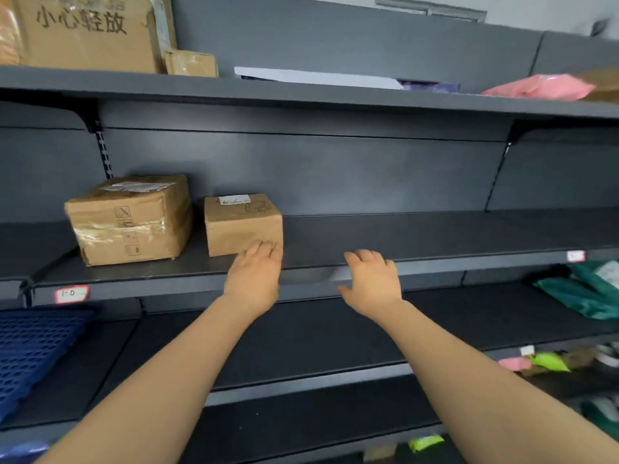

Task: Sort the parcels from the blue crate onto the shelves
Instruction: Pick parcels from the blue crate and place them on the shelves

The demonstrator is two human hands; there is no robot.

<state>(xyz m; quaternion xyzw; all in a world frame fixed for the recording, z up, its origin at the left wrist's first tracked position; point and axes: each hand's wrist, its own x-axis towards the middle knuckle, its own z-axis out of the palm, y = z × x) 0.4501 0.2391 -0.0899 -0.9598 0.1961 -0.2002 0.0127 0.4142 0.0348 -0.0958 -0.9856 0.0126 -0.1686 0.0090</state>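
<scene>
Left edge cuts off the blue crate; top edge cuts the large carton. The left hand hides the lower front corner of the small box. Far right, the pink bag is blurred.

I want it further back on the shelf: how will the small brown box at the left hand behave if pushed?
The small box is probably stiff: flat faces, crisp edges. Squat and flat-bottomed on the shelf, it should slide, not tip or roll.

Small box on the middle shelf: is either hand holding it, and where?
Nothing is gripped. The left hand touches the small box at its lower front right corner, fingers straight; the right hand is empty.
</scene>
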